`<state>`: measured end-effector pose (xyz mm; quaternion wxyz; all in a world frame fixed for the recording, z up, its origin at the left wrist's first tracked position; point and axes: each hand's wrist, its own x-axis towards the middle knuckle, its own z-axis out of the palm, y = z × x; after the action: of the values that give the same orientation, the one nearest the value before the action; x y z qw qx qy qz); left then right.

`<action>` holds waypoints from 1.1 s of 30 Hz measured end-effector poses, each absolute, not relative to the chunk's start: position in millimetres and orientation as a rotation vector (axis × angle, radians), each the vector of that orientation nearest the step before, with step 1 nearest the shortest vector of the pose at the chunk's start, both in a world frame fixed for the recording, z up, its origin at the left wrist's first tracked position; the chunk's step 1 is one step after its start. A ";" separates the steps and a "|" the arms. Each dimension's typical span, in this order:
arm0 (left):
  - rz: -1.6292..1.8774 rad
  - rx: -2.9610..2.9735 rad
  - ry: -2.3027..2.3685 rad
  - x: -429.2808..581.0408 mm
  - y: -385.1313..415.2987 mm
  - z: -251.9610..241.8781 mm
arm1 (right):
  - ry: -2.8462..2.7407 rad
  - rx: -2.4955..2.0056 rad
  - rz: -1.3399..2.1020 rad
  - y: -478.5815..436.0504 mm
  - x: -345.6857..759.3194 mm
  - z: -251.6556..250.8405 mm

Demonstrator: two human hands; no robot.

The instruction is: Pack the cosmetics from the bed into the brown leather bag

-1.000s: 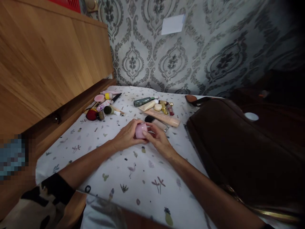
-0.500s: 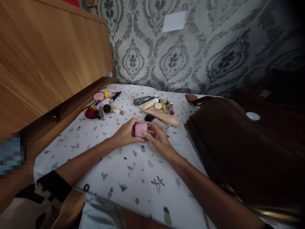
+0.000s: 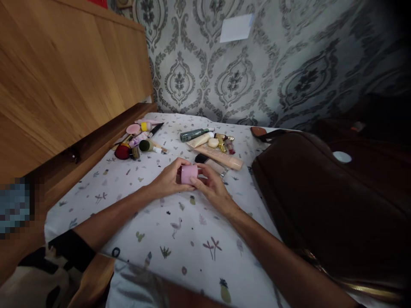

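A small pink jar (image 3: 189,174) is held on its side between both hands, above the white patterned cloth (image 3: 180,252). My left hand (image 3: 171,179) grips its left end with thumb and fingers. From the right, my right hand (image 3: 212,186) has its thumb on the front of the jar and its fingers curled behind. Just past the hands lies a dark-capped bottle of beige liquid (image 3: 210,164), partly covered by my right fingers. Beyond it rest a peach tube (image 3: 221,157), a cream tube (image 3: 199,140) and a dark green bottle (image 3: 192,134).
At the back left lie a red-tipped brush (image 3: 122,151), a green-topped brush (image 3: 146,146), a pink round compact (image 3: 133,129) and other cosmetics. A dark brown leather bag (image 3: 321,201) fills the right side. A wooden cabinet (image 3: 73,77) borders the left; a patterned wall stands behind.
The pink jar has turned very slightly and shifted a touch left in my hands. Both hands keep their hold on it; the other items stay put.
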<state>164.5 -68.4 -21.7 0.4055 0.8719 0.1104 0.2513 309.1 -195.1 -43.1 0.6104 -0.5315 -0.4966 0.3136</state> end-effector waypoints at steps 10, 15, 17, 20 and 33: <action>0.699 2.396 0.118 166.3 -58.1 -33.3 | -1.170 -1.200 0.657 -196.5 303.6 -38.9; 0.689 2.405 0.182 164.9 -59.2 -31.9 | -1.152 -1.158 0.704 -197.1 302.3 -38.8; 0.705 2.429 0.184 164.1 -61.4 -31.3 | -1.109 -1.167 0.735 -196.9 303.2 -39.5; 0.756 2.464 0.191 163.6 -64.3 -31.3 | -1.057 -1.203 0.773 -196.2 305.6 -39.8; 0.647 2.246 0.372 160.5 -66.3 -29.4 | -1.465 -1.345 0.143 -200.2 300.4 -42.2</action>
<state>160.5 -66.3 -29.4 0.3779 0.8786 0.1456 0.2532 300.4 -200.2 -42.2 0.5428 -0.5666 -0.6170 0.0601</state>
